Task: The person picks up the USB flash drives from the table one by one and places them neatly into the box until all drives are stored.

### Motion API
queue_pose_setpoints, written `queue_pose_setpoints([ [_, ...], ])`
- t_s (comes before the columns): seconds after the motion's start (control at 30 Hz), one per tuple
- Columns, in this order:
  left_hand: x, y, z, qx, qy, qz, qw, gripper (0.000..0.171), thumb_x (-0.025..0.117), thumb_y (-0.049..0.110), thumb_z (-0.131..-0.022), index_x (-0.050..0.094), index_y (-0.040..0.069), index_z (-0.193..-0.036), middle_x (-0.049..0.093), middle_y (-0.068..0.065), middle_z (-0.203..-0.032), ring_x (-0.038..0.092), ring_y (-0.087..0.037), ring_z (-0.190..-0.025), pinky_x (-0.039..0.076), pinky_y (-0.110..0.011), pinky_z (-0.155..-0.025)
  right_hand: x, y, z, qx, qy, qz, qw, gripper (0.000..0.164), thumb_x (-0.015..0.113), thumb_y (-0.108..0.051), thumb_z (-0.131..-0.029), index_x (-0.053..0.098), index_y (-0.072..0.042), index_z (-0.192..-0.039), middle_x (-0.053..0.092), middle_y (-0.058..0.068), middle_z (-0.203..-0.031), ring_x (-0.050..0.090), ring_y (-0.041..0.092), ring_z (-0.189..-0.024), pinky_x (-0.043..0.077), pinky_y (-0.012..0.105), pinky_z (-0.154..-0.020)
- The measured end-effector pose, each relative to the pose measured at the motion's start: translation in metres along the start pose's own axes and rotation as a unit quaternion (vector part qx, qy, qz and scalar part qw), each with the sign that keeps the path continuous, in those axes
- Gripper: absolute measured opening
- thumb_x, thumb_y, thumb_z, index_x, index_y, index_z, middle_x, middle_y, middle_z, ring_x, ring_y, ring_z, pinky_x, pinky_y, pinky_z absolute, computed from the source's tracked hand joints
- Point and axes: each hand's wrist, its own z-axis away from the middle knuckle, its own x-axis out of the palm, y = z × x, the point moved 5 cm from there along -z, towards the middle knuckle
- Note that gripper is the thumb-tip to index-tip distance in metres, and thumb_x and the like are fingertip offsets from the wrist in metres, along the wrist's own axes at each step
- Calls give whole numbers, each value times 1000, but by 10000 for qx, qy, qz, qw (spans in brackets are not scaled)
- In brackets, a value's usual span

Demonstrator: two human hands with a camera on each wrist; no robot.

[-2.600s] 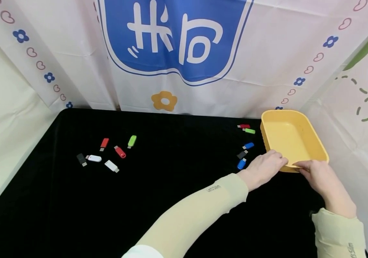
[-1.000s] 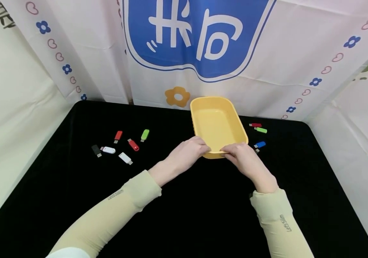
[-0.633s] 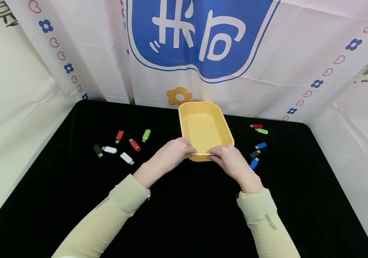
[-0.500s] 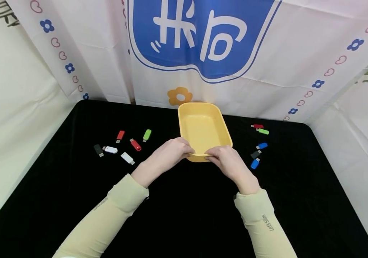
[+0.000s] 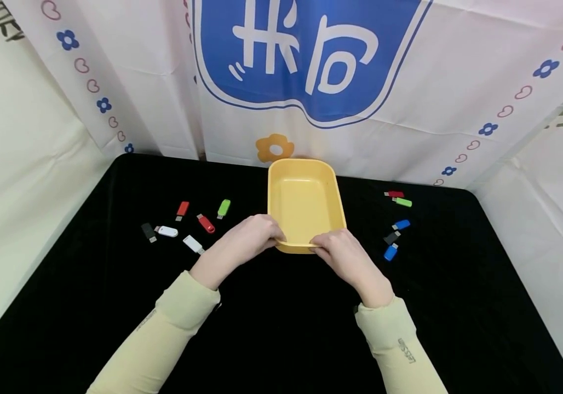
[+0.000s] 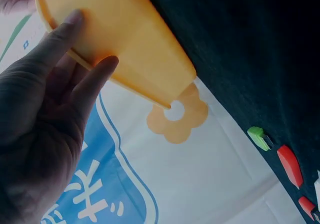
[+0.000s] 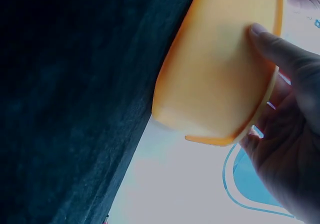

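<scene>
A yellow plastic bin (image 5: 306, 208) with rounded corners stands at the middle back of the black cloth, with nothing inside it. My left hand (image 5: 242, 243) grips the left part of its near rim. On the right part of that rim, my right hand (image 5: 352, 262) pinches the edge. In the left wrist view, the thumb of the left hand (image 6: 50, 99) lies against the bin's outer wall (image 6: 135, 39). The right wrist view shows the right hand's (image 7: 295, 94) thumb pressed flat on the outer wall (image 7: 215, 74), fingers over the rim.
Several USB sticks lie left of the bin, among them a green one (image 5: 224, 208), a red one (image 5: 206, 223) and a black one (image 5: 148, 232). More lie on the right, including a blue one (image 5: 390, 251) and a green one (image 5: 402, 202). A printed curtain (image 5: 232, 131) hangs behind.
Both hands have brought the bin from the far right of the cloth to the middle, between the two groups of USB sticks. Lately it has shifted slightly left and nearer.
</scene>
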Motion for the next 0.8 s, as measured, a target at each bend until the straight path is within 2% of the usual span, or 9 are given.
queue_pose_setpoints([
  [0.13,1,-1,1,-40,-72,-91,9999,18,77,1,-83,80,13,-96,76,0,-100,70,-17,-98,57,-31,-88,2,1,0,-156,3,153,9998,12,68,-8,-94,74,-13,-85,72,-3,-78,61,7,-70,53,29,-72],
  [0.23,1,-1,2,-38,-110,-63,9999,18,77,1,-83,79,13,-97,76,-1,-100,70,-17,-99,57,-32,-89,3,2,-1,-116,-91,140,9998,12,67,-9,-94,75,-15,-89,74,-4,-81,61,6,-70,53,29,-74],
  [0.37,1,-3,2,-110,-116,141,9998,19,77,4,-85,79,14,-100,76,0,-103,70,-17,-103,56,-33,-92,4,3,-1,-93,-126,227,9996,11,67,-10,-94,76,-16,-92,74,-5,-83,61,6,-71,53,29,-76],
  [0.47,1,-4,3,-89,-90,297,9995,19,78,7,-85,78,14,-102,76,0,-105,69,-17,-105,55,-33,-94,4,1,-1,-177,-96,284,9994,11,67,-9,-94,74,-16,-89,73,-5,-79,60,6,-69,52,28,-73],
  [0.63,-1,-7,4,-81,-130,598,9981,18,78,10,-85,78,16,-103,76,2,-106,70,-15,-103,56,-34,-93,4,0,0,-299,-91,382,9988,13,66,-8,-94,72,-15,-84,71,-4,-76,59,6,-67,50,27,-71],
  [0.8,-7,-10,5,-171,-62,936,9954,19,77,9,-86,78,16,-103,76,3,-105,70,-15,-102,56,-33,-91,3,2,0,-233,-148,235,9993,12,66,-10,-95,73,-15,-88,73,-4,-80,61,6,-70,52,28,-73],
])
